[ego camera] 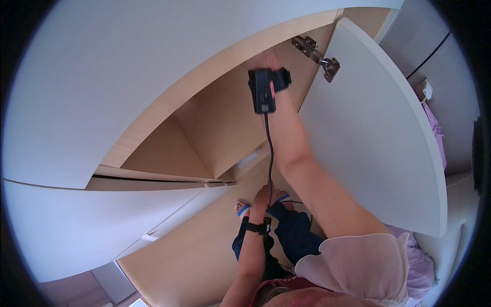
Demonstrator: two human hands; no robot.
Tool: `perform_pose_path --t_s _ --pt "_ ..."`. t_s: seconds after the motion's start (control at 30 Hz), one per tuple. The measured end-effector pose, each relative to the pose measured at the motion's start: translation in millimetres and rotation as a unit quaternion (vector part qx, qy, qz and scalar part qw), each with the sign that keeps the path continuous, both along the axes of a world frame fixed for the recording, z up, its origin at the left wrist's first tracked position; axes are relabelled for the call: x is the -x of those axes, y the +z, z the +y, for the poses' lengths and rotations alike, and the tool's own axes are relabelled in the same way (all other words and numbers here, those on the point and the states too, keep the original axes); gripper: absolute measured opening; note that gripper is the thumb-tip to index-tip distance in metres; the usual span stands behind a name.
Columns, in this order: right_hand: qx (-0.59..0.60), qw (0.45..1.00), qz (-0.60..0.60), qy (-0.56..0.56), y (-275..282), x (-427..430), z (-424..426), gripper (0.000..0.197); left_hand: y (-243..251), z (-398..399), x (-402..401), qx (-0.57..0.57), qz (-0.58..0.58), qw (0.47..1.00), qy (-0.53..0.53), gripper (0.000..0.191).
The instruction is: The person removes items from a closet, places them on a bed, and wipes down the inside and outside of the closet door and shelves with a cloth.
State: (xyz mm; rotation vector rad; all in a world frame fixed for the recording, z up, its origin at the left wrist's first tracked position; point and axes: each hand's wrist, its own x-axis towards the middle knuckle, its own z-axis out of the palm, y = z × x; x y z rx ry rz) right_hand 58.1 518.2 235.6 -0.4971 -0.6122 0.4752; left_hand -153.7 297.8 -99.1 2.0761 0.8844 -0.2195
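My right arm reaches up into an open wooden cabinet (226, 119). Only the heel of my right hand (264, 59) shows, since the cabinet's front edge hides the fingers and whatever they may touch. A black device (264, 92) is strapped to that wrist, with a black cable (271, 153) hanging from it. To the right of the arm, the white cabinet door (368, 126) stands open on a metal hinge (318, 57). Low down above my feet is my left hand (263, 195), its fingers curled. The cable passes over it; whether the hand grips it is unclear. A black strap (259, 227) circles the left wrist.
White cabinet fronts (96, 76) fill the left and top. Below lies a light wood-coloured floor (184, 245). A plug sits in a wall socket (427, 91) behind the door, near purple fabric (435, 126). More purple fabric (418, 261) lies at the lower right.
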Motion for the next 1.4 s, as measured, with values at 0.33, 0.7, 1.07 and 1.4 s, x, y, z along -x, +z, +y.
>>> perform_pose_path --t_s 0.33,0.7,1.07,1.4 --pt "-0.282 0.932 0.166 0.156 1 -11 0 0.054 -5 -1 4 -0.011 -0.012 1.0 -0.002 0.05" --pt "-0.121 0.824 0.158 0.53 -49 129 -39 0.05 -5 0 21 -0.021 -0.025 0.999 0.011 0.045" --pt "-0.013 0.806 0.057 0.589 -25 173 -55 0.046 -12 -4 42 -0.034 -0.032 0.999 0.026 0.04" --pt "0.031 0.902 0.071 0.425 -14 161 -78 0.04 -17 -1 27 -0.032 -0.026 0.999 0.009 0.037"
